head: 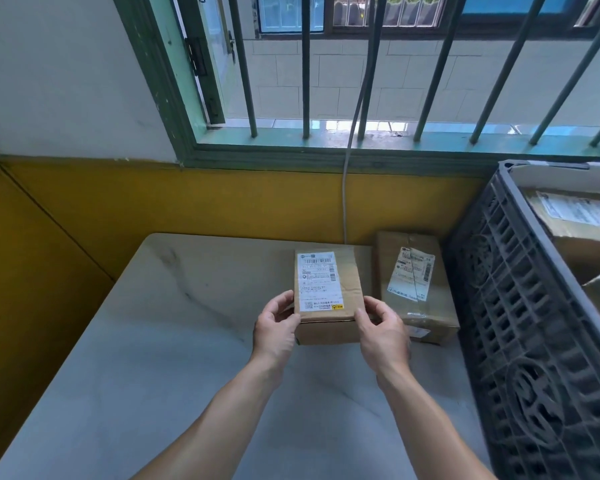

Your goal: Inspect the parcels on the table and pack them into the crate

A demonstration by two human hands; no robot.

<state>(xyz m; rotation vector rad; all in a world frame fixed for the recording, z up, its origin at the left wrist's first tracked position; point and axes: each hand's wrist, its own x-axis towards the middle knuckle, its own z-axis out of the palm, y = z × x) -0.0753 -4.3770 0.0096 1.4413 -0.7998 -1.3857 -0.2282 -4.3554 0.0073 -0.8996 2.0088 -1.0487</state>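
A small cardboard parcel (pixel 347 282) with a white shipping label on top is held over the marble table (pixel 153 341). My left hand (pixel 276 329) grips its near left corner and my right hand (pixel 383 332) grips its near right corner, thumbs on the top face. A second, flatter cardboard parcel (pixel 416 285) with a torn label lies on the table just to the right. The dark grey plastic crate (pixel 520 317) stands at the right edge of the table, with cardboard parcels (pixel 579 216) inside.
A yellow and white wall runs behind the table, with a barred green window (pixel 326 140) above. A grey cable (pixel 345 202) hangs down the wall behind the parcels. Bare tabletop stretches to the left and toward me.
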